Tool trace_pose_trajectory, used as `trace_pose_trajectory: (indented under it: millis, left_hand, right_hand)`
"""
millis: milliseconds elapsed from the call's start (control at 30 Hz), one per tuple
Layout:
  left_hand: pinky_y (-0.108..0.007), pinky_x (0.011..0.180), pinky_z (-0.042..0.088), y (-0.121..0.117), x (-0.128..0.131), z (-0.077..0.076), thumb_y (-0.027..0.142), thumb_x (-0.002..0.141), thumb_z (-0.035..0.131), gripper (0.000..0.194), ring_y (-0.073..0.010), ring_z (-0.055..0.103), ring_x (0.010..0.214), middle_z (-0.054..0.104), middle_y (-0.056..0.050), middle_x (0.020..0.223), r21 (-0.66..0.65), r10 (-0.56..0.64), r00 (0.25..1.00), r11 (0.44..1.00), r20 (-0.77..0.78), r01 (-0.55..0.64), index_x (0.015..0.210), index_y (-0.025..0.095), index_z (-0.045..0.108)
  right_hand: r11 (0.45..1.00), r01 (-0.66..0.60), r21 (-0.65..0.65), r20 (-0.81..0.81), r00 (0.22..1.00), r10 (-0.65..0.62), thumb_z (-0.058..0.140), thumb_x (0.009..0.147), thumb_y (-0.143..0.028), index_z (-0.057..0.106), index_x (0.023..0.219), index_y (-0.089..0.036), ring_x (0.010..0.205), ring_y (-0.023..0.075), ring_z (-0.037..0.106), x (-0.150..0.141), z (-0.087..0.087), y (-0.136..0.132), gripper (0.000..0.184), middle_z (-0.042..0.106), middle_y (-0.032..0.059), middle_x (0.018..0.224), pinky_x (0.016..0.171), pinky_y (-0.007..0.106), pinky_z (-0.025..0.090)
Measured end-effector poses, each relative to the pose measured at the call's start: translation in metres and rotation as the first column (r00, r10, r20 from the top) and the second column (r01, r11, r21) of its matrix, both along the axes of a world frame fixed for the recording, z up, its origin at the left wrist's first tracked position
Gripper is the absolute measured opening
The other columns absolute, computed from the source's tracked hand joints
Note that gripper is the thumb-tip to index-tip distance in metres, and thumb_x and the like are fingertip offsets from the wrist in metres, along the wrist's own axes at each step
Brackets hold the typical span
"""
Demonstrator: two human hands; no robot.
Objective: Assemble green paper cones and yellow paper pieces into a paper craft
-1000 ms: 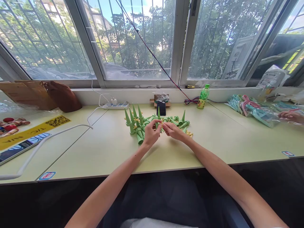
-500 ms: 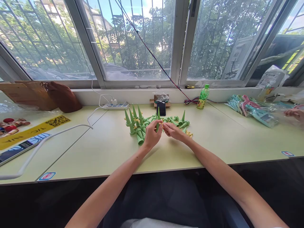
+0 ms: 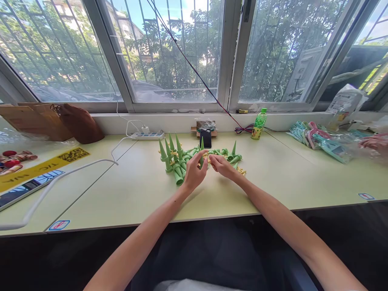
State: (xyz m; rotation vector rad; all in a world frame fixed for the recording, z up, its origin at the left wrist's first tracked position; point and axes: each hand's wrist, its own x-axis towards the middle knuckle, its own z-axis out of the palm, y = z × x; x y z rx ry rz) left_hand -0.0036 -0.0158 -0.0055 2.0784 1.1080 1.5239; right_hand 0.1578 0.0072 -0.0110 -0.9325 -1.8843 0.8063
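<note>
Over the table, my left hand (image 3: 195, 171) has its thumb and index finger curved and slightly apart; its other fingers are mostly hidden. Through that gap shows a green cone (image 3: 202, 142), upright; whether the hand touches it I cannot tell. Close beside the left thumb, my right hand (image 3: 222, 166) is closed in a pinch on a small yellow piece (image 3: 209, 160), mostly covered by the fingertips. Several upright green cones (image 3: 163, 151) stand left of my hands, with more lying green cones (image 3: 178, 177) by them. Loose yellow pieces (image 3: 241, 171) lie to the right.
Behind the cones is a dark phone (image 3: 205, 138) leaning on a small box. A green bottle (image 3: 259, 124) stands by the window. At right, another person's hand (image 3: 374, 142) is near bagged plastic hangers (image 3: 333, 148). A white cable (image 3: 69, 171) crosses the table's left side.
My left thumb and index finger have parted from their pinch, and the right fingertips have shifted slightly with the yellow piece. The other person's hand at right has moved.
</note>
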Motion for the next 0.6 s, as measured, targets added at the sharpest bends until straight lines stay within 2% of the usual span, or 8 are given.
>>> trace_pose_trajectory:
  millis: [167, 267, 333, 433, 600]
  left_hand:
    - [-0.021, 0.056, 0.039, 0.001, 0.0, -0.004, 0.025, 0.091, 0.056, 0.056, -0.0098, 0.051, 0.059, 0.057, 0.004, 0.075, -0.038, -0.086, 0.996, 0.995, 0.021, 0.087, 0.146, 0.027, 0.045]
    - [-0.021, 0.057, 0.037, 0.0, 0.0, -0.006, 0.023, 0.089, 0.059, 0.072, -0.0091, 0.047, 0.053, 0.05, 0.008, 0.067, -0.059, -0.132, 0.991, 0.989, 0.019, 0.132, 0.154, 0.024, 0.027]
    - [-0.022, 0.057, 0.036, -0.001, 0.001, -0.007, 0.021, 0.088, 0.058, 0.076, -0.0088, 0.045, 0.051, 0.048, 0.009, 0.066, -0.072, -0.147, 0.989, 0.987, -0.024, 0.145, 0.154, 0.022, 0.022]
    - [-0.022, 0.058, 0.036, -0.003, 0.0, -0.005, 0.02, 0.088, 0.057, 0.067, -0.0095, 0.044, 0.051, 0.052, 0.009, 0.065, -0.105, -0.161, 0.979, 0.983, -0.128, 0.148, 0.148, 0.02, 0.029]
    - [-0.023, 0.058, 0.039, -0.003, 0.0, -0.002, 0.027, 0.093, 0.052, 0.029, -0.0117, 0.052, 0.059, 0.061, 0.003, 0.07, -0.155, -0.173, 0.966, 0.977, -0.192, 0.144, 0.122, 0.02, 0.052]
  right_hand:
    - [0.976, 0.197, 0.098, -0.022, 0.98, -0.196, 0.033, 0.1, -0.064, 0.044, 0.074, -0.023, 0.057, 0.0156, 0.039, 0.002, 0.006, -0.003, 0.049, 0.04, -0.0024, 0.058, 0.056, 0.03, 0.031]
    - [0.967, 0.219, 0.131, -0.026, 0.976, -0.218, 0.036, 0.1, -0.062, 0.046, 0.078, -0.023, 0.056, 0.0146, 0.038, 0.002, 0.01, -0.007, 0.046, 0.042, -0.003, 0.059, 0.056, 0.029, 0.031]
    - [0.971, 0.19, 0.148, -0.022, 0.982, -0.189, 0.039, 0.099, -0.062, 0.047, 0.081, -0.022, 0.055, 0.0135, 0.037, 0.002, 0.011, -0.009, 0.044, 0.044, -0.0037, 0.06, 0.056, 0.028, 0.03]
    - [0.968, 0.159, 0.195, 0.006, 0.986, -0.164, 0.047, 0.096, -0.06, 0.043, 0.076, -0.022, 0.054, 0.0123, 0.034, 0.0, 0.011, -0.01, 0.043, 0.041, -0.0049, 0.058, 0.056, 0.028, 0.029]
    - [0.946, 0.186, 0.267, 0.01, 0.981, -0.196, 0.047, 0.096, -0.051, 0.034, 0.068, -0.023, 0.055, 0.0122, 0.032, -0.001, 0.007, -0.006, 0.042, 0.037, -0.0043, 0.058, 0.055, 0.028, 0.027]
